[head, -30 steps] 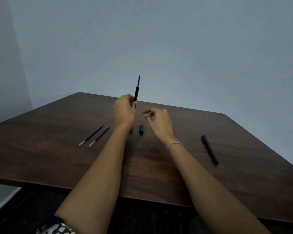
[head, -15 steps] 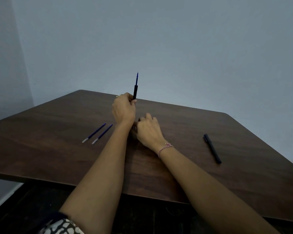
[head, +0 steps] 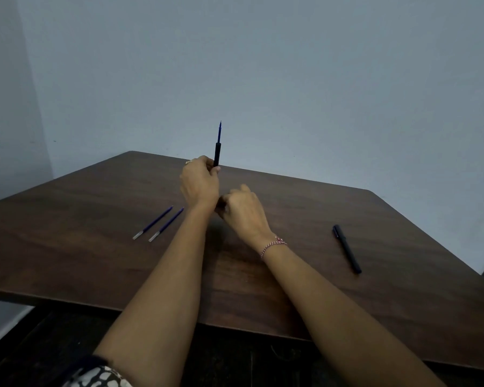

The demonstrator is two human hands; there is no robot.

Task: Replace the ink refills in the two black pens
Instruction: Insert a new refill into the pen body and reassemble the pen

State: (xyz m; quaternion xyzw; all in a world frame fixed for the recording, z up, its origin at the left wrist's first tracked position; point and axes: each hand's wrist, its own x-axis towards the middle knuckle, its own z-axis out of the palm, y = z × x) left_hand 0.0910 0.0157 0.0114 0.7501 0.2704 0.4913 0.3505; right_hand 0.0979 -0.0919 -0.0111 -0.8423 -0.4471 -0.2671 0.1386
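Observation:
My left hand [head: 200,185] holds a black pen barrel [head: 217,155] upright above the table, with a blue refill [head: 219,132] sticking out of its top. My right hand [head: 242,212] sits just right of the left wrist, low over the table. Its fingers are curled shut where a small black pen piece lay, and a dark bit shows at the fingertips [head: 220,204]. Two spare blue refills [head: 153,222] [head: 166,224] lie side by side to the left. The second black pen [head: 347,249] lies whole at the right.
The dark wooden table [head: 375,303] has its near edge just below my forearms and a cut corner at the far right. A plain grey wall stands behind it. The floor below is dark.
My right hand dropped from mid-air onto the small pieces beside my left wrist and closed its fingers there. My left hand kept the barrel upright, almost still.

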